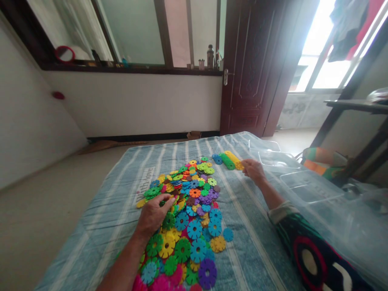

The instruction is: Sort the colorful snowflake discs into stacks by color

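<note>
A heap of notched plastic snowflake discs [194, 229] in many colours spreads over the striped cloth [242, 210]. My left hand [153, 214] reaches into the left side of this heap, thumb and fingers pinched together; what lies between the fingertips is hard to make out. Beyond the heap, to the right, discs lie overlapped in rows by colour: a short blue row [217, 159], a green row [227, 161] and a yellow row [233, 158]. My right hand [254, 170] is closed at the near end of the yellow row, fingertips on a yellow disc there.
Clear plastic containers [312, 186] stand along the right side of the cloth-covered surface. Past the far edge are a white wall [151, 105] and a dark red door [251, 60]. A shelf [357, 106] juts in at the right.
</note>
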